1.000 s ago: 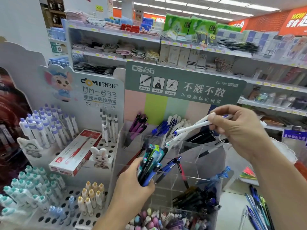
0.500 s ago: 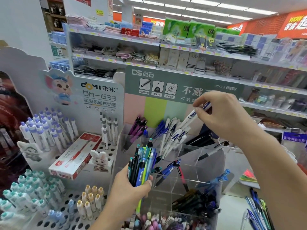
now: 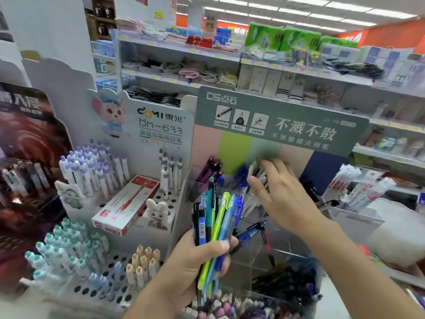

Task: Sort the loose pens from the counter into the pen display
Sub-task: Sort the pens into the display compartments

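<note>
My left hand (image 3: 197, 261) grips a bundle of loose pens (image 3: 216, 217), upright, in green, teal, blue and black. It is held in front of the clear acrylic pen display (image 3: 285, 245). My right hand (image 3: 276, 189) reaches into the display's back row, fingers spread over the white pens (image 3: 255, 171) standing there. The hand is blurred and covers most of those pens; I see nothing gripped in it. Purple pens (image 3: 210, 169) and blue pens (image 3: 240, 176) stand in the compartments to the left.
A white peg display (image 3: 161, 203) with several capped pens and a red and white pen box (image 3: 126, 203) stands at the left. Dark pens (image 3: 285, 284) fill a lower front compartment. Store shelves (image 3: 207, 51) run behind. Packaged pens (image 3: 358, 189) lie at the right.
My right hand has dropped from above the display into the back row, and the white pens it held now stand there. My left hand has raised the bundle slightly.
</note>
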